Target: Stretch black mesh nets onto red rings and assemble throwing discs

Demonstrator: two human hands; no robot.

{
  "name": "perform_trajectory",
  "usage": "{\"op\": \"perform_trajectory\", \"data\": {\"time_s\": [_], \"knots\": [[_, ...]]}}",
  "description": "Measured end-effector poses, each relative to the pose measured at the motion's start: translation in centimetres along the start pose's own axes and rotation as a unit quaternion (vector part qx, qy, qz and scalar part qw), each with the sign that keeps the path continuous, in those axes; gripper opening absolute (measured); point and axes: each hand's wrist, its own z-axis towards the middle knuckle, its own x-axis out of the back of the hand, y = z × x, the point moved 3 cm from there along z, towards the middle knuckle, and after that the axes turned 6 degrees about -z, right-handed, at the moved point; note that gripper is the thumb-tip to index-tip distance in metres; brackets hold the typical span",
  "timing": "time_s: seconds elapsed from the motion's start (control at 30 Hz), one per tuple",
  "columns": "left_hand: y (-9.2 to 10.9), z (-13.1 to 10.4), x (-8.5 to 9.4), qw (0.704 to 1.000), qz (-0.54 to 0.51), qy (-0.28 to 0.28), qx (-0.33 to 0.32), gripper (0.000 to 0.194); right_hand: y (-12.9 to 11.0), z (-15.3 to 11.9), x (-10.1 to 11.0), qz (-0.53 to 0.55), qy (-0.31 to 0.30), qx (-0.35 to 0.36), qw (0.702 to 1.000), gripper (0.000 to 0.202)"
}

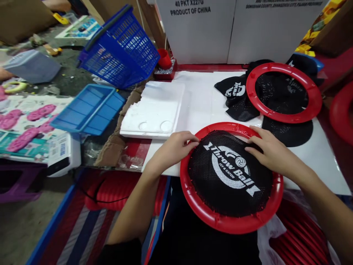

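Note:
A red plastic ring rests tilted on the near table edge and toward my body. Across it lies a black mesh disc with white "Throw Ball" print. Along most of its rim the mesh meets the ring; a gap shows between them at the top right. My left hand pinches the mesh edge at the ring's upper left. My right hand has bent fingers over the ring's upper right, fingertips closed on the mesh edge there.
Another red ring lies on loose black mesh pieces at the right. A white foam slab, blue trays and a tilted blue basket are at left. White cartons stand behind; stacked red rings sit below right.

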Motion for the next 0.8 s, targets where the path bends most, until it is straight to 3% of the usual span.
{"op": "perform_trajectory", "data": {"time_s": [0.13,0.2,0.3,0.43,0.57,0.7,0.8], "knots": [[1.5,1.4,0.8,0.997,0.007,0.057,-0.051,0.018,0.1,0.9,0.1,0.046,0.000,-0.028,0.999,0.011],[2.4,3.1,0.6,0.994,0.004,0.027,-0.103,0.019,0.1,1.4,0.2,0.070,0.003,-0.032,0.997,0.011],[3.0,6.2,-0.6,0.984,0.019,-0.061,-0.165,0.021,0.2,2.0,0.3,0.091,0.011,-0.025,0.996,0.012],[3.2,9.1,-2.0,0.974,0.076,-0.115,-0.182,0.022,0.8,2.3,0.6,0.118,0.048,-0.016,0.992,0.011],[4.1,10.1,-2.3,0.965,0.112,-0.089,-0.221,0.023,1.6,2.4,0.5,0.153,0.077,-0.005,0.985,0.012],[4.2,10.5,-2.8,0.948,0.133,-0.138,-0.255,0.023,1.7,2.5,0.3,0.165,0.084,-0.020,0.982,0.014],[3.7,10.5,-3.1,0.942,0.125,-0.145,-0.277,0.023,1.6,2.8,0.4,0.172,0.081,-0.035,0.981,0.017]]}}
